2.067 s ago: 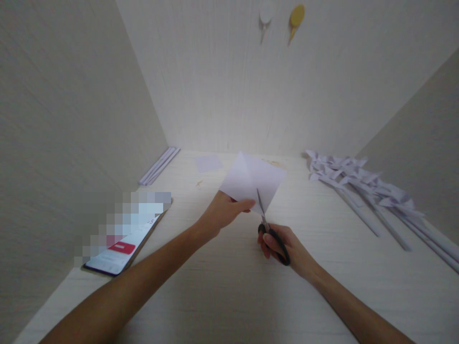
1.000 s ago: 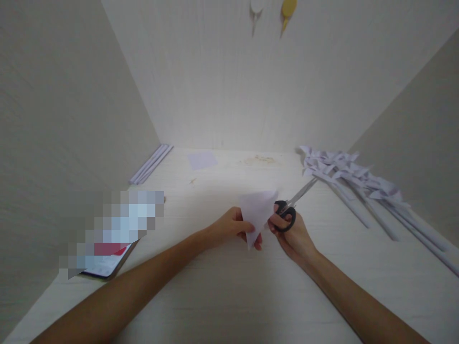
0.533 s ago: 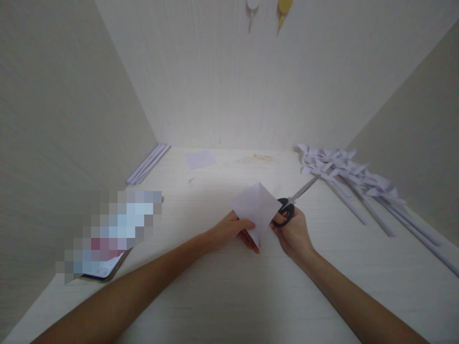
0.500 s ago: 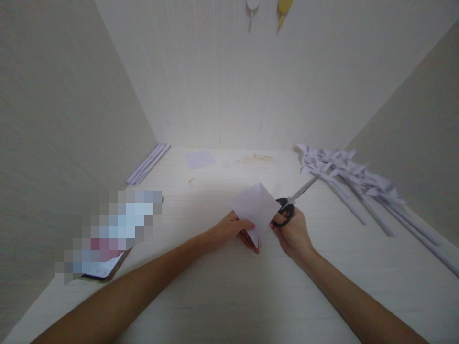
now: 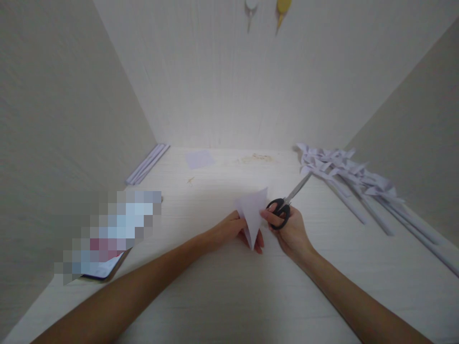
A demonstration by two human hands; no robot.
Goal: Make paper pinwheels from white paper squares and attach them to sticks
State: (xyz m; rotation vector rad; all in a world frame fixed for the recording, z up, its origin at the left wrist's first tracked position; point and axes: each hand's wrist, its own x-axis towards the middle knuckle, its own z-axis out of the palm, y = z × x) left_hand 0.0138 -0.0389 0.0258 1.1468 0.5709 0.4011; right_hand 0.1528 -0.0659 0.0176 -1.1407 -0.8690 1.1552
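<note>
A white sheet of paper (image 5: 254, 210), folded over into a narrow pointed shape, is held above the table by my left hand (image 5: 234, 227). My left thumb is hidden behind the fold, and fingertips show beneath the paper. My right hand (image 5: 290, 230) has black-handled scissors (image 5: 294, 188) hooked on its fingers, their blades pointing away to the upper right. The right fingertips also touch the paper's right edge.
Several paper pinwheels (image 5: 344, 165) on rolled sticks lie at the right. Rolled paper sticks (image 5: 147, 165) and a flat paper square (image 5: 200, 159) lie at the back left. A phone (image 5: 107, 267), partly blurred out, rests at the left. Wall hooks (image 5: 283, 7) hang above.
The paper's right side has folded over to the left, making it narrower. My right hand has shifted slightly left to its edge, and the scissors moved with it.
</note>
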